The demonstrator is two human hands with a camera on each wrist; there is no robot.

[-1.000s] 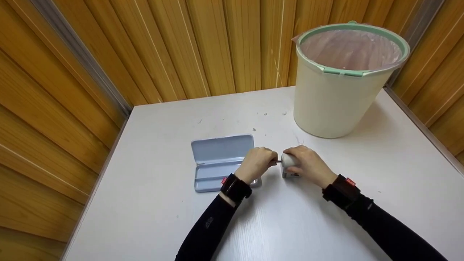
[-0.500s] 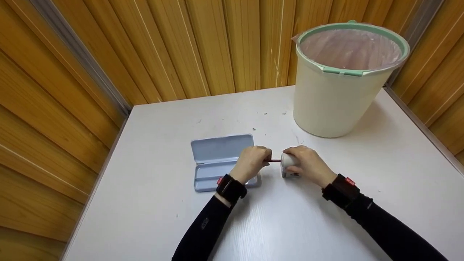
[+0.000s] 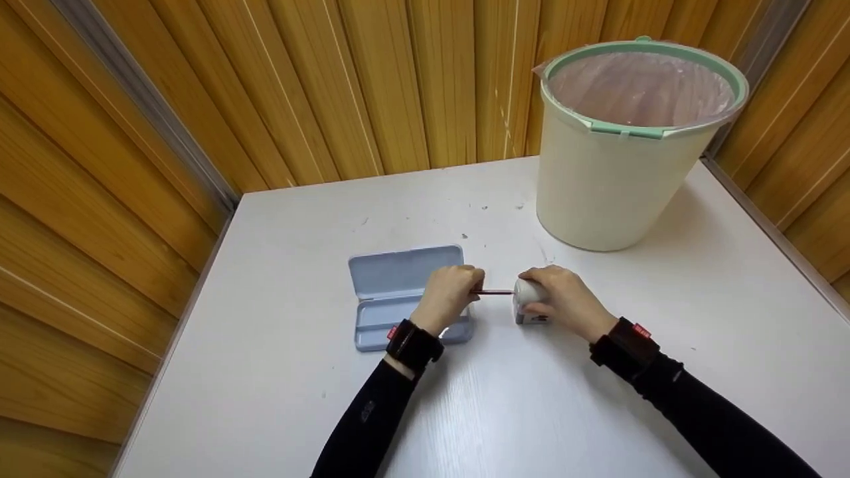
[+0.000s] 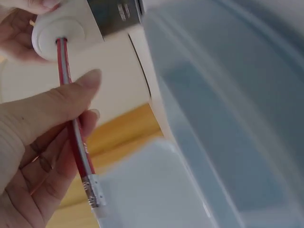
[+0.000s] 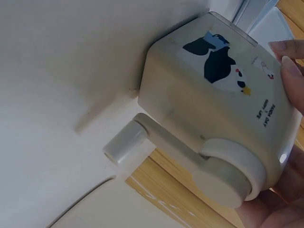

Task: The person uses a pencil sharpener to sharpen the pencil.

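My left hand (image 3: 451, 295) pinches a red and silver striped pencil (image 4: 77, 137) between thumb and fingers; its eraser end points back toward the wrist. The pencil's other end sits in the round hole of a cream crank pencil sharpener (image 5: 213, 80), which stands on the table. My right hand (image 3: 561, 299) grips the sharpener from above and its right side. In the right wrist view the sharpener shows a panda print and a crank handle (image 5: 166, 142) that no finger touches. Partly behind my left hand lies an opened light-blue pencil case (image 3: 388, 325), lid tipped back.
A cream bin (image 3: 597, 179) with a green rim and a pink plastic liner stands at the table's back right. Small dark specks (image 3: 464, 236) dot the white table (image 3: 265, 299). Wood-panelled walls (image 3: 372, 86) close in the back and sides.
My left hand has moved left, away from the sharpener, and more of the pencil's shaft shows between them. My right hand and the sharpener stay in place.
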